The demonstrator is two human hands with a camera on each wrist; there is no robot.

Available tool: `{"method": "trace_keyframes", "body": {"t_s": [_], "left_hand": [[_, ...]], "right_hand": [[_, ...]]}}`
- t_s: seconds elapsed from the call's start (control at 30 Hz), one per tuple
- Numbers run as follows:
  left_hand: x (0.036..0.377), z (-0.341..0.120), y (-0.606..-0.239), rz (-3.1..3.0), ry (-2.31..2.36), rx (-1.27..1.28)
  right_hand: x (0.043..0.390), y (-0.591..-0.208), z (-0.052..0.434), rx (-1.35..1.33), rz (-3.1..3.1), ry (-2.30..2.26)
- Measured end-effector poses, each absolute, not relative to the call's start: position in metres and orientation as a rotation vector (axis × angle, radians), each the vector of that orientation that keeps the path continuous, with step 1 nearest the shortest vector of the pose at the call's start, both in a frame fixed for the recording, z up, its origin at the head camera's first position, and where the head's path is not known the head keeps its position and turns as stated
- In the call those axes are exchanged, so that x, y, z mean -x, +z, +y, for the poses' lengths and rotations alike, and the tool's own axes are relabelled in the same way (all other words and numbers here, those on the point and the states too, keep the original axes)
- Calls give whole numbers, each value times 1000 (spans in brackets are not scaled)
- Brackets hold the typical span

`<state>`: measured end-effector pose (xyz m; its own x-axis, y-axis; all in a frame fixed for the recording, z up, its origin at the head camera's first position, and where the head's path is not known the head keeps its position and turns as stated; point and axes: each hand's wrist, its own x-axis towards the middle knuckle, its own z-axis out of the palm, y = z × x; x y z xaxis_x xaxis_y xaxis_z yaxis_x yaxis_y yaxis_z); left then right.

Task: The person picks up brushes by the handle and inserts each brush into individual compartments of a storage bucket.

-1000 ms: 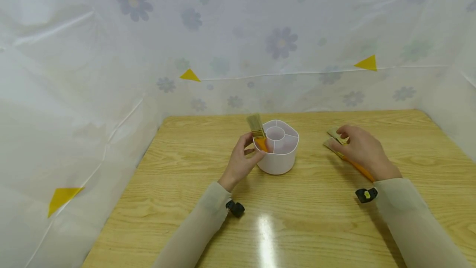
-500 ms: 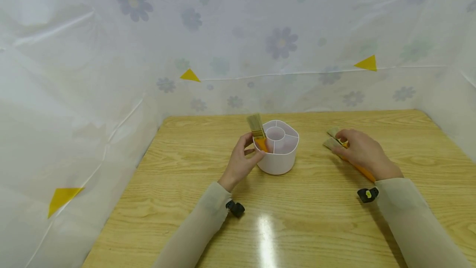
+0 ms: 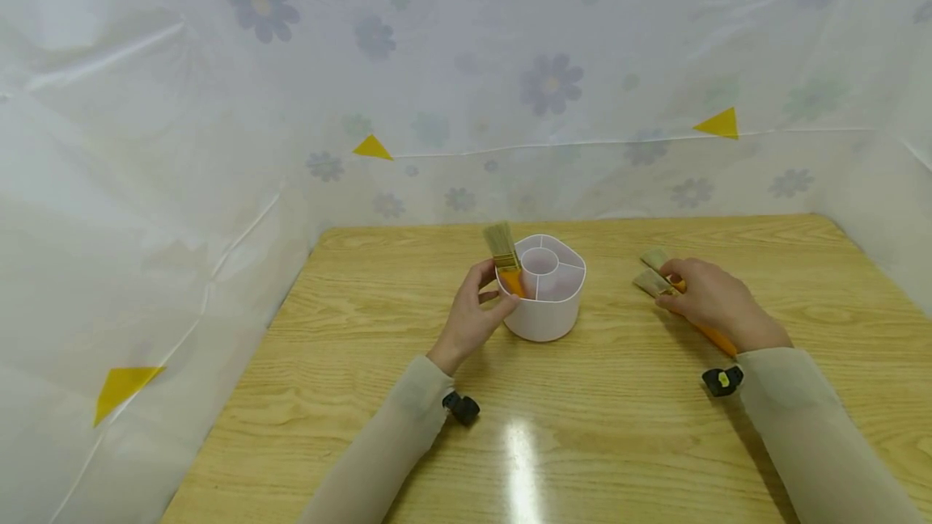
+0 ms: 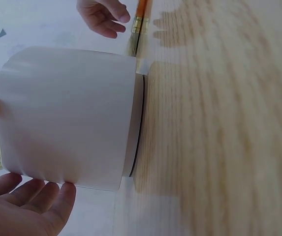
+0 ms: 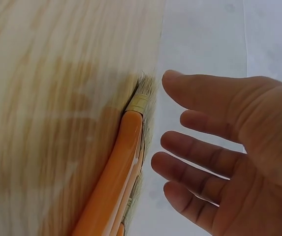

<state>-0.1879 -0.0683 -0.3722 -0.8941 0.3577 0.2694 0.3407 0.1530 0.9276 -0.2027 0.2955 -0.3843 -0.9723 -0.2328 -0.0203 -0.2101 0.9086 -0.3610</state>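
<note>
A white divided organizer [image 3: 544,320] with a round middle cup stands on the table. In its left compartment a paintbrush [image 3: 501,245] with an orange handle leans, bristles up. My left hand [image 3: 473,318] holds the organizer's left side; the left wrist view shows several fingertips against the white wall [image 4: 67,118] and the thumb at the rim. My right hand [image 3: 717,302] hovers over two more paintbrushes lying side by side, a near one [image 3: 650,282] and a far one [image 3: 654,257]. In the right wrist view its fingers are spread apart, beside the orange handle [image 5: 111,172], holding nothing.
The wood-grain table [image 3: 379,346] runs back to a pale flowered sheet [image 3: 466,87], which also rises at the left and right sides. Yellow tape pieces [image 3: 719,124] mark the sheet. Wrist cameras sit on both wrists.
My right hand has drawn back slightly toward me and to the right, its thumb leaving the near brush's bristles in view. My left hand, the organizer and the brushes stay put.
</note>
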Motion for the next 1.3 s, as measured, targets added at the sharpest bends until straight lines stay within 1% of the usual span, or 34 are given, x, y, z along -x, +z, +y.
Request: {"method": "trace_keyframes", "body": {"t_s": [0.43, 0.9, 1.3], "left_hand": [[188, -69, -373, 2377, 1904, -718], [188, -69, -373, 2386, 1900, -745], [188, -68, -373, 2378, 1913, -746]], "right_hand": [[205, -392, 299, 345, 2963, -559], [203, -392, 296, 381, 2944, -610], [202, -393, 298, 342, 2922, -609]]}}
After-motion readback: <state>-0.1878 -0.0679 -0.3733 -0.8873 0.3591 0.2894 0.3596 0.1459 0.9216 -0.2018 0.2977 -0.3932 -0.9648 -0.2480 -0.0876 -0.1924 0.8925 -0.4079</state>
